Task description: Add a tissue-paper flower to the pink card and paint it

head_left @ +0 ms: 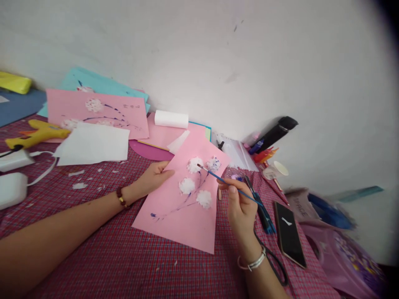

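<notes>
In my right hand (242, 207), a thin blue paintbrush (213, 174) is pinched, its bristle tip at the upper left white flower (195, 165). That flower is on a pink sheet of paper (187, 226), which also bears other white textured flowers and thin dark blue stems. Dark blue specks dot the flower at the upper right (213, 163). My left hand (156, 179) grips the sheet's left edge, thumb on top and the other fingers partly hidden behind it. The sheet is slanted on a red checked tablecloth (102, 253).
Leftward lie a yellow glue gun (43, 132), white paper (96, 145) and another flowered pink sheet (118, 106). A white roll (171, 119) is behind. To my right are a phone (289, 234), scissors (276, 259), a paper cup (277, 170) and a pink container (339, 253).
</notes>
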`<state>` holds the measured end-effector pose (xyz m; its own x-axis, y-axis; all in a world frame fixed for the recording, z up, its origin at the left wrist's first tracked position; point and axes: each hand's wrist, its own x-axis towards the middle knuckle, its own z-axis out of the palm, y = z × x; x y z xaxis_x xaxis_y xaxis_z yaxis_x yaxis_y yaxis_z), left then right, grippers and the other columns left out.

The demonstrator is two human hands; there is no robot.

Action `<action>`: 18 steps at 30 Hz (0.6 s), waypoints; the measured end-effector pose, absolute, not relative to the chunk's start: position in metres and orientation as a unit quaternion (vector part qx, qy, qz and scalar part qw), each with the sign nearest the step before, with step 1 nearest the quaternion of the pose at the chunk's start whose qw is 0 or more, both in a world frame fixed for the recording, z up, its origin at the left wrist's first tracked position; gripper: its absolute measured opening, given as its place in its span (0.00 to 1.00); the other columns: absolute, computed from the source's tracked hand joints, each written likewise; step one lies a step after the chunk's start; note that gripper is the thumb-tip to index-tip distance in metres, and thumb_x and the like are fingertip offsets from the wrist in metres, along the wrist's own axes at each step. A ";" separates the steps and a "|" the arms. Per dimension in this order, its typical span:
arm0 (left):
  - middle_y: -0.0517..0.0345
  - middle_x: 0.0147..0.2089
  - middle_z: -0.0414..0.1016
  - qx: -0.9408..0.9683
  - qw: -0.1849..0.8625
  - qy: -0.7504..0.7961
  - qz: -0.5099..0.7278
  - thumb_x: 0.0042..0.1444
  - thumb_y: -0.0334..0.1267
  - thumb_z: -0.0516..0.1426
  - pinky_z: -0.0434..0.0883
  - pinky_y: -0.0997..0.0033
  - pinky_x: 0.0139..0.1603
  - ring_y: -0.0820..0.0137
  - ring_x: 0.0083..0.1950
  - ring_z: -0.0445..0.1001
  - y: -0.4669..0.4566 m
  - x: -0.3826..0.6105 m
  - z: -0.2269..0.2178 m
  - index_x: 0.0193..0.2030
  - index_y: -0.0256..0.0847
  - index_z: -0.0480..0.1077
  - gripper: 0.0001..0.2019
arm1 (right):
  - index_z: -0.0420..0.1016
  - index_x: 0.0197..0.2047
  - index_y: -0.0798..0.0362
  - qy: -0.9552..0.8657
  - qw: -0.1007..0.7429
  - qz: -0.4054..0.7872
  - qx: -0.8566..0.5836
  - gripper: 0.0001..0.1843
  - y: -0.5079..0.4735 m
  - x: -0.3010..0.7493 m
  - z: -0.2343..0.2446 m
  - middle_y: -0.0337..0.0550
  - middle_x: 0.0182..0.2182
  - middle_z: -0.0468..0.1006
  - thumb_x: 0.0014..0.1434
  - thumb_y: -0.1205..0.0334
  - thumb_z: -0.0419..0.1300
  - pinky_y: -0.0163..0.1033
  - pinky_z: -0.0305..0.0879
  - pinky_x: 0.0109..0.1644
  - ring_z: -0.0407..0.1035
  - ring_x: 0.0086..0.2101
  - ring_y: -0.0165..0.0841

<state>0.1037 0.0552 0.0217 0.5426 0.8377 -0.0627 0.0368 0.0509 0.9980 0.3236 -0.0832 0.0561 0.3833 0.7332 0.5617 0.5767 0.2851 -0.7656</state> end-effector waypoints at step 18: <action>0.59 0.30 0.76 0.611 0.637 0.358 0.305 0.54 0.43 0.59 0.65 0.79 0.22 0.74 0.24 0.70 0.056 0.105 0.023 0.47 0.36 0.75 0.17 | 0.77 0.45 0.48 -0.546 0.583 0.051 -0.600 0.09 -0.077 0.326 0.050 0.43 0.39 0.82 0.67 0.59 0.55 0.45 0.70 0.43 0.75 0.36 0.35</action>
<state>0.1051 0.0557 0.0228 0.5585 0.8253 -0.0829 0.0493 0.0667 0.9966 0.3261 -0.0775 0.0500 0.3988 0.7146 0.5747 0.5946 0.2756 -0.7553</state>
